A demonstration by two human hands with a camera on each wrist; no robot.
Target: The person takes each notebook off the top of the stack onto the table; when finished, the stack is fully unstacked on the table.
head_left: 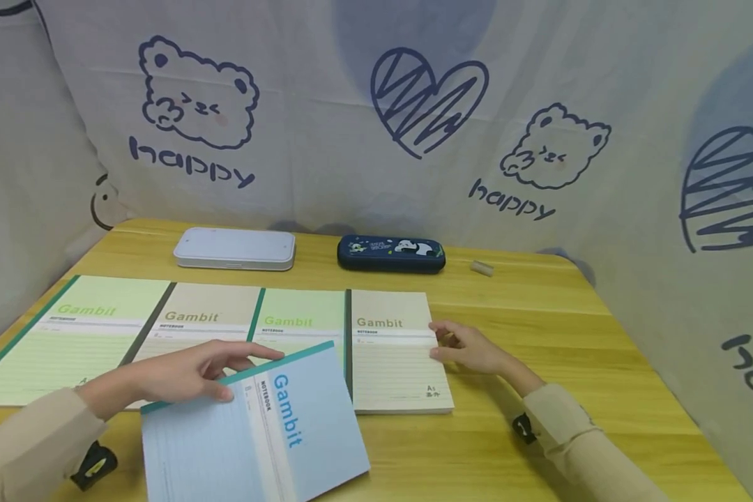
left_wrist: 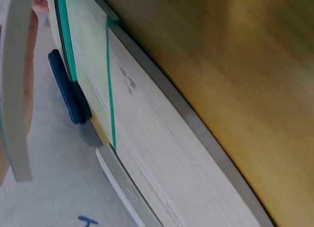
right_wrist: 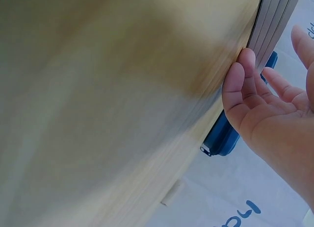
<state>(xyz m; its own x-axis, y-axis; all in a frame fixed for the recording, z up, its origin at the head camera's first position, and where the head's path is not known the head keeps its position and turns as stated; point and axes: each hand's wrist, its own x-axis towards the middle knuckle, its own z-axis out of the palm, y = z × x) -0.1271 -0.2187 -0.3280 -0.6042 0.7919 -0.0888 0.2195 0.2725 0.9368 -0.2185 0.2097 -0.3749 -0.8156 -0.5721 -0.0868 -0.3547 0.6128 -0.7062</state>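
Observation:
My left hand (head_left: 182,369) grips a light blue notebook (head_left: 320,418) by its teal spine, thumb on the cover. The notebook is tilted and overlaps the row of notebooks in the head view; its pale edge shows at the left of the left wrist view. My right hand (head_left: 473,348) touches the right edge of the rightmost beige notebook (head_left: 392,380), fingers loosely bent. Its fingertips (right_wrist: 235,77) rest at a stack of notebook edges (right_wrist: 274,28) in the right wrist view. Left of it lie a green notebook (head_left: 301,307), another beige notebook (head_left: 207,300) and another green notebook (head_left: 100,293).
Behind the row, a white case (head_left: 235,247) and a dark blue panda pencil case (head_left: 391,253) lie on the wooden table (head_left: 539,314). A small beige piece (head_left: 482,268) lies right of them. A printed cloth (head_left: 314,139) hangs along the table's back edge.

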